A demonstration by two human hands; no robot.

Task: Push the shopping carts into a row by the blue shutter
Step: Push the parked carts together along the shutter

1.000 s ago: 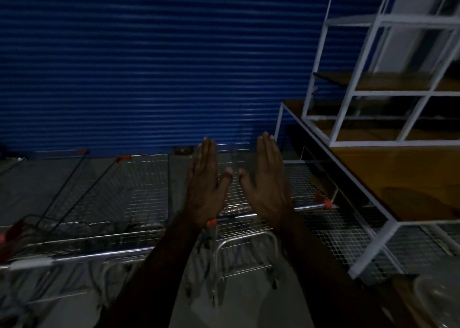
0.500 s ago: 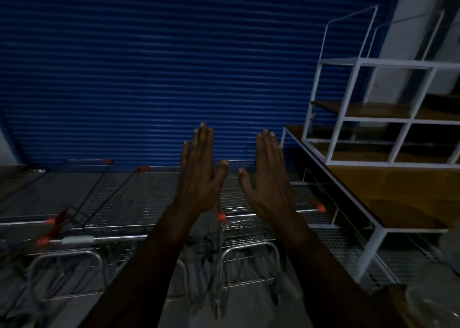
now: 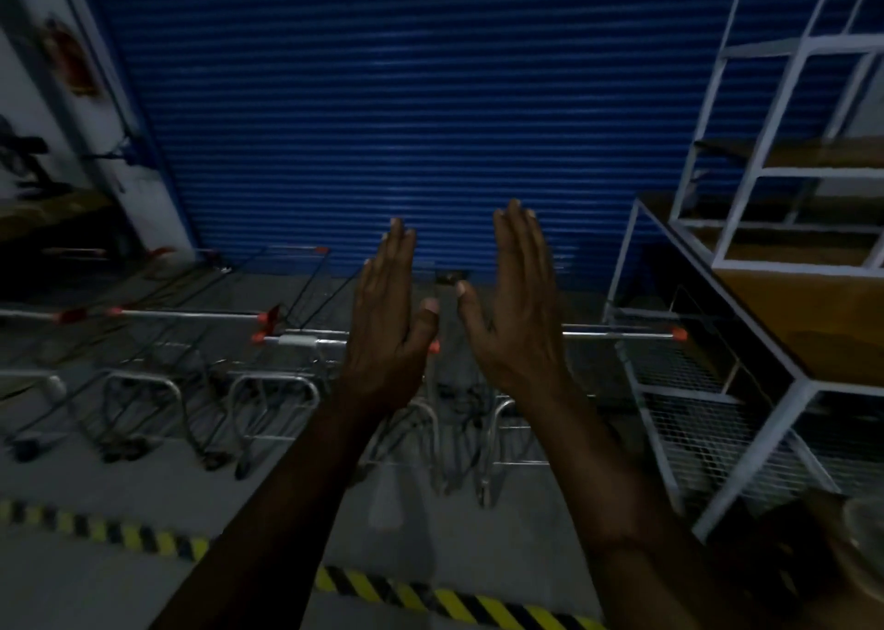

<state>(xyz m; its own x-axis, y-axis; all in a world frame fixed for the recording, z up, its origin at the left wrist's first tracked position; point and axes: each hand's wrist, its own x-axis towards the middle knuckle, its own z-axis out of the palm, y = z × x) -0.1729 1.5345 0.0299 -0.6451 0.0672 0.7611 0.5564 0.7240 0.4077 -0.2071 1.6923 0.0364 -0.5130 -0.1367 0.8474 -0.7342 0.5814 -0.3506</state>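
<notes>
A: Now, item one, largest: the blue shutter (image 3: 406,117), ribbed, filling the back wall.

B: Item two?

A: A white shelf rack (image 3: 765,256) with wooden boards, standing at the right, close to the shutter.

B: And the shopping carts?

A: The shopping carts (image 3: 268,380) stand side by side facing the shutter, handles with orange end caps toward the person. The nearest handle (image 3: 617,335) runs just beside the rack. Whether all fronts touch the shutter cannot be told; the picture is dim.

B: Floor markings?

A: A yellow-and-black striped tape (image 3: 459,603) crosses the floor in front of the carts.

B: The hands?

A: The left hand (image 3: 387,328) and the right hand (image 3: 514,313) are both raised, flat, fingers straight and together, palms turned inward, apart from each other and holding nothing.

B: Advice for the step?

A: Judging by the layout, the row looks nearly made. Any cart standing proud should be pushed by its handle with both palms spread evenly, straight at the shutter, keeping clear of the rack leg.
</notes>
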